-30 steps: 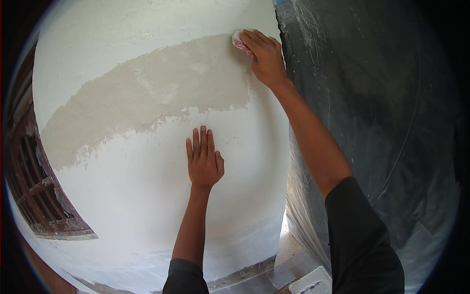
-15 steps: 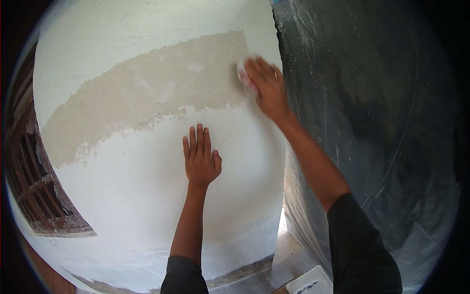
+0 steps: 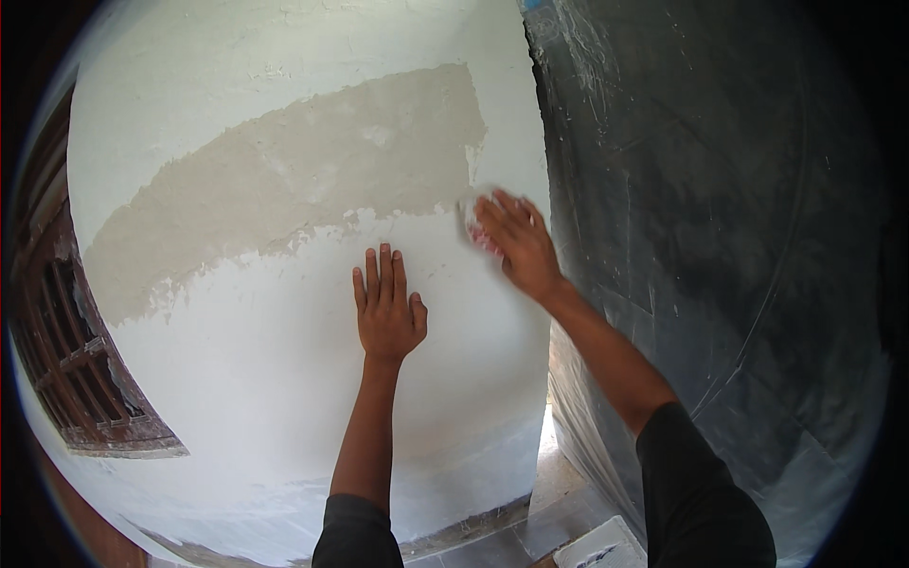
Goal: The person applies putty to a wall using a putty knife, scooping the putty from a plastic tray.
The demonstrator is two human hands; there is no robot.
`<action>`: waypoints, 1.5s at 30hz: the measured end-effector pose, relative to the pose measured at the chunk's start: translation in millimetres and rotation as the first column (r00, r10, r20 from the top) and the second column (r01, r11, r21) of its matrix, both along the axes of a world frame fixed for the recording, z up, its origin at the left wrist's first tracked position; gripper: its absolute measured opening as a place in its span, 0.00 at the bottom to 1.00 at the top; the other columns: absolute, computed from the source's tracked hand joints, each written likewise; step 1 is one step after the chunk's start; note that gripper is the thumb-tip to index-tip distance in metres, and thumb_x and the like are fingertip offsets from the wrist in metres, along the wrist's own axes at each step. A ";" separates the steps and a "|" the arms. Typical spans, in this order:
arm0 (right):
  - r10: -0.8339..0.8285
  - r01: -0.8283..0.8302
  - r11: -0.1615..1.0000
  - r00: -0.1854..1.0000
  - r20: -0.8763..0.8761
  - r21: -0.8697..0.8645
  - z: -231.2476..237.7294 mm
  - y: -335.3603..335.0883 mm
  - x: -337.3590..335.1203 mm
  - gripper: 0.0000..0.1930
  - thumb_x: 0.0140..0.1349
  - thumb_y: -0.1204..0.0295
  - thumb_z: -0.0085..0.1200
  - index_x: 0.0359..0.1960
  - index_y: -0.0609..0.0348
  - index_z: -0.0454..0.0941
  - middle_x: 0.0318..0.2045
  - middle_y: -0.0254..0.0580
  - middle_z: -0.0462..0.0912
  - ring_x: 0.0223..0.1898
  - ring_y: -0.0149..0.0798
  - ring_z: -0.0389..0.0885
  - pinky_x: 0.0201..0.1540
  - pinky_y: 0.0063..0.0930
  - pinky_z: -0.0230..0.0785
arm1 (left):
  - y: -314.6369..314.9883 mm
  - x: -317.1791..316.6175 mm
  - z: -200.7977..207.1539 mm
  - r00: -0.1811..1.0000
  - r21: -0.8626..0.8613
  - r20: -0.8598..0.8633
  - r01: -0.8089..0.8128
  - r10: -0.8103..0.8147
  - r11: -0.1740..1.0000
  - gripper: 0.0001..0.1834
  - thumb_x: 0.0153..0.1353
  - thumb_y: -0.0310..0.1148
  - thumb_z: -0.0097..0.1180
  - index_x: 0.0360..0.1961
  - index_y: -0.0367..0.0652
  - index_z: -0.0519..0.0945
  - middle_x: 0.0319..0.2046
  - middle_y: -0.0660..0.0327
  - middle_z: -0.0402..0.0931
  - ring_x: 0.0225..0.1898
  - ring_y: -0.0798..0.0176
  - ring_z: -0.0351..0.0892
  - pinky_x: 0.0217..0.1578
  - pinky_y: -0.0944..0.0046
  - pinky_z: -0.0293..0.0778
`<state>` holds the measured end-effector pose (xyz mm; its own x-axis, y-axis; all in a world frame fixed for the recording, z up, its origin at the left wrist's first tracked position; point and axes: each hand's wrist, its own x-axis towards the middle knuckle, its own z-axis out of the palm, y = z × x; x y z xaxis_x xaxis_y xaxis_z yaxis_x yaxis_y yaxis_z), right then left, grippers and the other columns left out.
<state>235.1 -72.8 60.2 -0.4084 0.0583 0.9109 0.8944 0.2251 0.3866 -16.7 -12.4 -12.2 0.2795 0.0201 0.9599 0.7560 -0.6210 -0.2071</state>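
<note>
My left hand [image 3: 390, 310] lies flat on the white wall [image 3: 275, 379], fingers stretched upward, just below a bare beige patch [image 3: 312, 156]. The patch has ragged edges where the white coating stops. Up to the right, my right hand [image 3: 523, 244] is closed round a small white and red piece [image 3: 485, 239], pressed to the wall by the patch's lower right corner. Motion blurs that piece, and the fingers cover much of it; its kind cannot be made out.
A brown wooden window grille [image 3: 90, 350] is set in the wall at the left. Dark plastic sheeting [image 3: 720, 218] hangs along the right, beside the wall's edge. On the tiled floor [image 3: 502, 549] stands a white container [image 3: 601, 547] at lower right.
My right hand has slid down the wall with the white and red piece, from beside the patch to its lower corner. My left hand has stayed in place.
</note>
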 end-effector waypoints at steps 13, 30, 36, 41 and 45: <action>0.021 -0.024 0.999 0.995 -0.093 -0.033 -21.7 15.6 16.5 0.33 0.56 0.85 0.54 0.67 0.53 0.72 0.69 0.42 0.71 0.74 0.52 0.62 0.73 0.58 0.52 | 0.4 1.6 0.3 1.000 0.001 -0.010 -0.013 0.013 1.000 0.34 0.66 0.35 0.43 0.71 0.31 0.63 0.74 0.43 0.59 0.77 0.40 0.51 0.75 0.39 0.42; -0.018 0.018 0.994 1.000 0.000 0.112 51.9 26.3 -19.9 0.22 0.65 0.74 0.55 0.62 0.57 0.75 0.64 0.43 0.77 0.70 0.52 0.68 0.70 0.56 0.56 | 2.6 -1.8 -2.9 1.000 0.006 -0.003 -0.007 0.007 1.000 0.34 0.64 0.35 0.44 0.71 0.31 0.64 0.73 0.45 0.60 0.77 0.42 0.51 0.75 0.39 0.42; 0.043 -0.046 0.997 0.998 -0.047 -0.062 -37.8 -20.6 -1.9 0.27 0.61 0.79 0.55 0.65 0.55 0.74 0.65 0.43 0.76 0.72 0.50 0.66 0.72 0.55 0.54 | 1.3 2.4 -2.7 1.000 0.018 0.011 -0.011 0.011 1.000 0.34 0.64 0.35 0.44 0.71 0.31 0.64 0.73 0.44 0.61 0.77 0.42 0.52 0.75 0.39 0.42; 0.102 -0.094 0.967 0.995 -0.022 0.237 147.2 -1.6 -18.6 0.27 0.62 0.79 0.53 0.65 0.55 0.72 0.64 0.45 0.77 0.70 0.52 0.68 0.71 0.54 0.54 | -0.3 3.2 -2.1 1.000 0.012 0.002 -0.012 0.012 1.000 0.34 0.64 0.35 0.44 0.71 0.31 0.64 0.73 0.45 0.61 0.77 0.42 0.52 0.75 0.39 0.42; 0.083 -0.071 0.989 0.993 -0.083 0.132 126.7 22.6 -3.2 0.29 0.61 0.81 0.51 0.67 0.53 0.71 0.67 0.46 0.73 0.72 0.53 0.64 0.73 0.55 0.51 | 0.2 7.2 -1.2 1.000 0.018 -0.009 -0.004 0.004 1.000 0.34 0.64 0.35 0.44 0.71 0.32 0.64 0.73 0.45 0.60 0.77 0.42 0.52 0.75 0.39 0.42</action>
<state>231.9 -50.2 187.0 -0.3251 -0.0898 0.9414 0.9080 0.2483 0.3373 -9.5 -12.2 -13.4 0.2877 0.0036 0.9577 0.7566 -0.6139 -0.2250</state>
